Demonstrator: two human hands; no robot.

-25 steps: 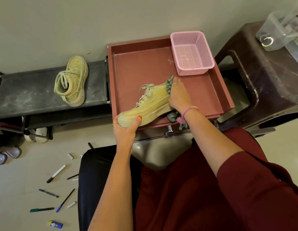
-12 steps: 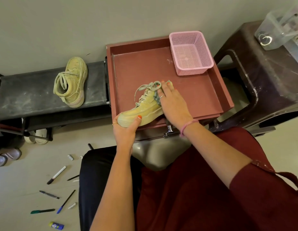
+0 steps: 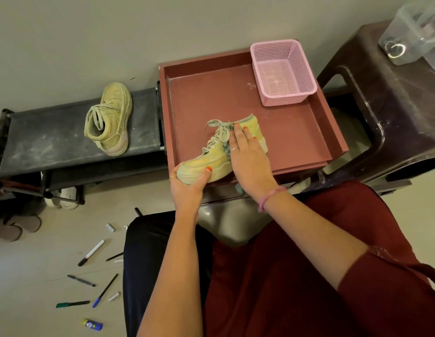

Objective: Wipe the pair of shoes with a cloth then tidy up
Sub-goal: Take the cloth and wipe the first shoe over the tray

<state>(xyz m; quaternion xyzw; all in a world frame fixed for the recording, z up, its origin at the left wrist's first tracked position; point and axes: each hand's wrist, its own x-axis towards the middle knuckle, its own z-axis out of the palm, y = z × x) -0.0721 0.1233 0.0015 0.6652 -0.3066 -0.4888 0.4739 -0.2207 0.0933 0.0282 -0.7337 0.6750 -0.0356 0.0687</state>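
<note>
the yellow shoe (image 3: 211,161) is lying on its side in the red tray (image 3: 296,132), its toe reaching out over the tray's near edge and its heel pointing toward the pink basket (image 3: 282,71). the left hand (image 3: 187,190) is gripping the toe from below, thumb curled over the top of it and fingers wrapped under the sole. the right hand (image 3: 248,161) is lying flat on the shoe's side, fingers stretched toward the collar, and it is pressing a greenish cloth (image 3: 226,149) against the upper — only small bits of the cloth are showing, one at the edge of the fingers near the laces and one below the wrist, so how much of it the hand is holding cannot be told. the pale laces are spreading loose over the tray floor beside the fingertips.

the other yellow shoe (image 3: 109,117) is resting on its side on the dark low bench (image 3: 41,137) to the left of the tray, well apart from both hands. the pink basket is sitting in the tray's far right corner. a dark brown stool (image 3: 394,113) is standing just right of the tray, carrying a clear plastic box (image 3: 411,32). pens and markers (image 3: 90,254) are lying scattered on the floor at the lower left — a small blue and yellow tube (image 3: 92,324) is lying nearest the bottom edge.
</note>
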